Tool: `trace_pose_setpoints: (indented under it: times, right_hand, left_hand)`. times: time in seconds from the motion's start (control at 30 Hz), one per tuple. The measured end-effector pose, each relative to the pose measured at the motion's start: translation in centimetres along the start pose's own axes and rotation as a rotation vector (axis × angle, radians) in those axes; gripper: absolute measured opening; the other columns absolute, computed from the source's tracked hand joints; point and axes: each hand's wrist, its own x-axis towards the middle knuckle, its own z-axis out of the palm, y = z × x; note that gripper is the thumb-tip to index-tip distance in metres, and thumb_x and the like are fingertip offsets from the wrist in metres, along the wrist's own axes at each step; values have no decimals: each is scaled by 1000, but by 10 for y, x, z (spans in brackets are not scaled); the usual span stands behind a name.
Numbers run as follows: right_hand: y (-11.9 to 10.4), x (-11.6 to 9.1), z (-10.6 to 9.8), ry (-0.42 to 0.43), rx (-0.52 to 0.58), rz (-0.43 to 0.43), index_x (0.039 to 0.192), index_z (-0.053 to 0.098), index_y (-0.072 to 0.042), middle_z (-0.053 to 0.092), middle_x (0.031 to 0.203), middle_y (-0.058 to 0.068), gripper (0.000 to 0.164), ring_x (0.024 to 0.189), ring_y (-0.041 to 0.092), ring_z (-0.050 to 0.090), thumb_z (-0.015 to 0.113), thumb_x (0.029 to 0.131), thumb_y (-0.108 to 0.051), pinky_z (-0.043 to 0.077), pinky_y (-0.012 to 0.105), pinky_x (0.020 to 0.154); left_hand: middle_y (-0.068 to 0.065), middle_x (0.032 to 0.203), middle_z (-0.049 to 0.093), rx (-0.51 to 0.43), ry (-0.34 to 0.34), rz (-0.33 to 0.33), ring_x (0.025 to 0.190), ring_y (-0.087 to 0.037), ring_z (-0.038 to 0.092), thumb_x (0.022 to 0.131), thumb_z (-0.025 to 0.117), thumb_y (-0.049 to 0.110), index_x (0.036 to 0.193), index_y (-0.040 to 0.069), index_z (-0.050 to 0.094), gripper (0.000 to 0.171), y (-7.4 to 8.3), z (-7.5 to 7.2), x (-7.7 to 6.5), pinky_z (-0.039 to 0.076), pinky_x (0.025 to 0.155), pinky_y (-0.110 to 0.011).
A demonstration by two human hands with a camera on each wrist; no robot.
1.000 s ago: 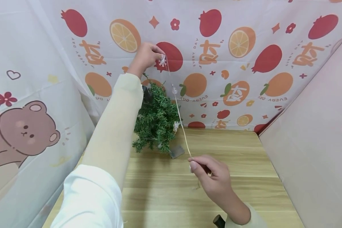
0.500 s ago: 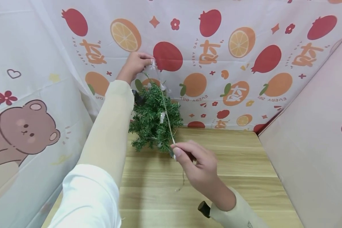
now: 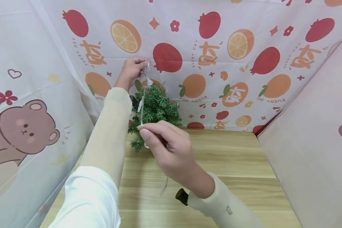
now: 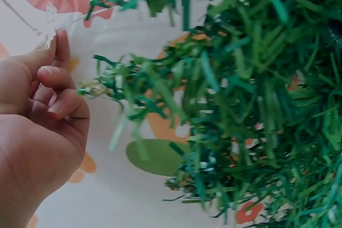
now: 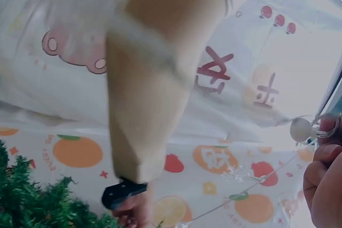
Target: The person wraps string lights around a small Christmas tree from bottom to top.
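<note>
A small green artificial Christmas tree (image 3: 159, 107) stands on the table by the back cloth. At its top left, my left hand (image 3: 132, 71) pinches a string of lights at a clear snowflake (image 4: 49, 25) between thumb and fingertips. The string (image 3: 142, 109) runs down, with a clear piece (image 3: 149, 82) on it, to my right hand (image 3: 171, 148) in front of the tree. There the thumb and forefinger pinch the string. In the right wrist view a whitish round piece (image 5: 303, 130) sits by the right fingertips, and another snowflake (image 5: 238, 173) hangs on the stretched string. My right hand hides the tree's lower part.
The wood-grain table (image 3: 216, 164) extends in front and to the right. A fruit-print cloth (image 3: 216, 66) hangs close behind the tree. Side cloths stand left, with a printed bear (image 3: 31, 129), and right. A loose string end (image 3: 165, 185) dangles below my right hand.
My right hand has moved left and up across the front of the tree, bringing the string with it. The left hand has shifted left and a little down, still pinching the string.
</note>
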Motion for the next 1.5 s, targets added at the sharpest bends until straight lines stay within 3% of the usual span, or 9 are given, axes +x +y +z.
trace_pose_setpoints:
  times: [0.27,0.5,0.73,0.83,1.07,1.2,1.33,1.5]
  right_hand:
    - [0,-1,13,-128,-110,19,100,75,2,61,71,1,11,64,5,50,68,92,4,44,13,64]
    - [6,-11,23,-228,-219,-28,101,75,-3,69,79,-1,10,71,4,58,68,94,-2,47,10,75]
    - [10,-20,33,-279,-283,-52,100,76,-7,72,83,-3,9,73,1,61,69,94,-7,47,7,77]
    - [11,-21,35,-266,-283,-68,100,76,-6,72,82,-3,9,73,2,61,69,94,-6,47,7,77]
    - [10,-15,37,-138,-180,-140,99,74,3,71,79,3,10,69,6,60,72,89,3,49,11,74]
    - [8,-11,40,-88,-159,-164,97,73,6,70,77,5,9,68,7,60,72,87,4,50,12,73]
    - [7,-9,42,-39,-135,-164,95,72,8,68,73,6,7,65,8,57,71,88,5,49,12,69]
    - [7,-5,48,-89,-157,-137,98,74,5,70,77,3,10,68,5,57,72,89,3,47,9,72]
  left_hand:
    - [8,89,65,-12,60,-4,56,-7,45,101,63,17,120,8,71,23,-33,-6,10,38,50,-21]
    - [8,87,65,6,63,47,55,-4,43,100,65,22,122,7,70,27,-50,-9,13,35,49,-18]
    - [7,99,65,24,95,57,78,-9,56,99,66,20,119,9,73,24,-58,-12,15,46,65,-18]
    - [7,101,65,9,106,37,83,-8,59,99,66,20,119,10,73,23,-59,-13,15,48,70,-18]
    - [5,95,68,-82,73,87,53,-7,42,99,66,20,115,12,74,20,-50,-10,19,35,47,-19]
    - [5,110,68,-111,77,69,60,-7,46,97,68,17,115,10,75,20,-41,-6,17,39,52,-18]
    - [4,111,66,-107,69,71,61,-8,46,97,69,16,115,8,74,21,-37,-3,16,39,52,-18]
    - [4,96,69,-141,69,71,57,-10,47,96,70,13,108,9,77,14,-31,-3,7,38,51,-22]
